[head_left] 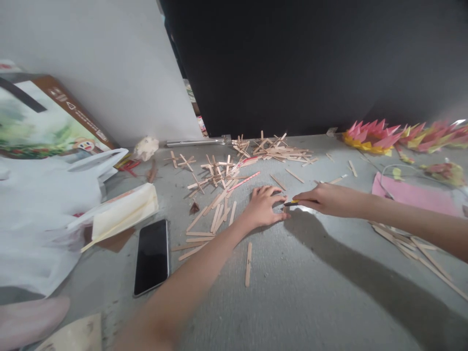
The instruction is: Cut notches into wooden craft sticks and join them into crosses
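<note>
My left hand [263,206] lies palm down on the grey floor, its fingertips pressing on something small that I cannot make out. My right hand [323,199] reaches in from the right and grips a small tool with a yellow and black tip [292,203], pointed at the left hand's fingertips. Several wooden craft sticks [215,214] lie scattered just left of my left hand. A single stick [248,264] lies nearer to me.
A heap of crossed sticks [272,146] lies by the dark panel. A black phone [152,256] and a cream packet [122,214] sit at left, beside a white plastic bag [40,214]. Pink and yellow paper flowers [373,136] and pink paper [417,195] lie at right.
</note>
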### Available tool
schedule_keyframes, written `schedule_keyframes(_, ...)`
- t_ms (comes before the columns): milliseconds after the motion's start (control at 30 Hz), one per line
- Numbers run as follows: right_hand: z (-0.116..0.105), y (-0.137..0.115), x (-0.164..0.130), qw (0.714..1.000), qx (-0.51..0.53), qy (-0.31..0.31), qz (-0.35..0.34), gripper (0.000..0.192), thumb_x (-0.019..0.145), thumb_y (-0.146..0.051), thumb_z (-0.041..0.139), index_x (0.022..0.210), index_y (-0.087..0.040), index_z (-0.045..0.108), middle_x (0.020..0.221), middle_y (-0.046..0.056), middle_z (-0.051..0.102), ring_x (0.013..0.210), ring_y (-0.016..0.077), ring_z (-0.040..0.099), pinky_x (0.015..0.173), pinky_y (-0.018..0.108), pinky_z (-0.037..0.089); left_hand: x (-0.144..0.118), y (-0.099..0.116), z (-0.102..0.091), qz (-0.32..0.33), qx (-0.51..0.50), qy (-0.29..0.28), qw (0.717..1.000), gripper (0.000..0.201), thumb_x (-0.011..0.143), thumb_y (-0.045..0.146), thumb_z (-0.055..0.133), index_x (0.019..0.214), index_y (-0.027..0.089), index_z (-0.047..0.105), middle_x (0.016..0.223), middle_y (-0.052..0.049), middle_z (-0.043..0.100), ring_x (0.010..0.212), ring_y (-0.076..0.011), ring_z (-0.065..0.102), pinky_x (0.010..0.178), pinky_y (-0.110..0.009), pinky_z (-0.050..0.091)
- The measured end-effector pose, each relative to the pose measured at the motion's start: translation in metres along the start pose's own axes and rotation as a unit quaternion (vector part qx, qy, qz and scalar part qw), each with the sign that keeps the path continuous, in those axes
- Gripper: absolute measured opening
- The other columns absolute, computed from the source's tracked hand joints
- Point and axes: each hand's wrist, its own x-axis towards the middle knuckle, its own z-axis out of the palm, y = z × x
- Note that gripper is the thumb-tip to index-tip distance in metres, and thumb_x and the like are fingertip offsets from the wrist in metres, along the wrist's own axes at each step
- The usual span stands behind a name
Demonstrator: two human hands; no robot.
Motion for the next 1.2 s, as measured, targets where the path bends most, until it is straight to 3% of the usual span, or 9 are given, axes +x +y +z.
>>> schedule_keyframes(533, 0.002, -0.001, -0.001, 0.999, -0.034, 0.003, -0.007, 0.043, 0.112, -0.04, 0.035, 0.13, -0.031, 0.074, 0.088, 0.005, 0.079, 0.075, 0.0216, 0.072, 0.064, 0.027, 0.039, 0.0, -0.002, 0.001, 0.008, 0.0, 0.007, 1.0, 0.052, 0.09, 0.069, 0.068, 0.128, 0.033, 0.073, 0.147, -0.008, 0.06, 0.141, -0.0349, 0.046, 0.118, -0.056, 0.029)
schedule_keyframes(767, -0.001, -0.019, 0.002, 0.992, -0.122, 0.0, 0.011, 0.041, 0.11, -0.033, 0.037, 0.105, -0.024, 0.077, 0.068, 0.006, 0.066, 0.066, 0.0213, 0.065, 0.064, 0.029, 0.035, 0.0, -0.002, 0.003, 0.007, 0.002, 0.007, 1.0, 0.053, 0.09, 0.069, 0.068, 0.129, 0.034, 0.073, 0.146, -0.008, 0.06, 0.141, -0.0348, 0.047, 0.117, -0.055, 0.029)
schedule_keyframes(1033, -0.017, -0.038, 0.015, 0.983, -0.171, -0.068, 0.021, 0.033, 0.106, -0.021, 0.045, 0.1, -0.018, 0.077, 0.081, 0.013, 0.071, 0.073, 0.0258, 0.07, 0.065, 0.031, 0.038, 0.003, -0.001, 0.003, -0.002, 0.003, 0.006, 1.0, 0.051, 0.088, 0.068, 0.071, 0.126, 0.035, 0.075, 0.147, -0.007, 0.06, 0.14, -0.0356, 0.047, 0.118, -0.056, 0.029)
schedule_keyframes(1200, -0.019, -0.049, 0.019, 0.981, -0.177, -0.07, 0.028, 0.025, 0.098, -0.013, 0.053, 0.1, -0.016, 0.078, 0.087, 0.015, 0.073, 0.075, 0.0255, 0.073, 0.067, 0.032, 0.045, 0.003, -0.002, 0.004, 0.003, 0.006, 0.011, 1.0, 0.048, 0.09, 0.067, 0.069, 0.124, 0.033, 0.076, 0.147, -0.008, 0.06, 0.14, -0.0353, 0.048, 0.117, -0.057, 0.03)
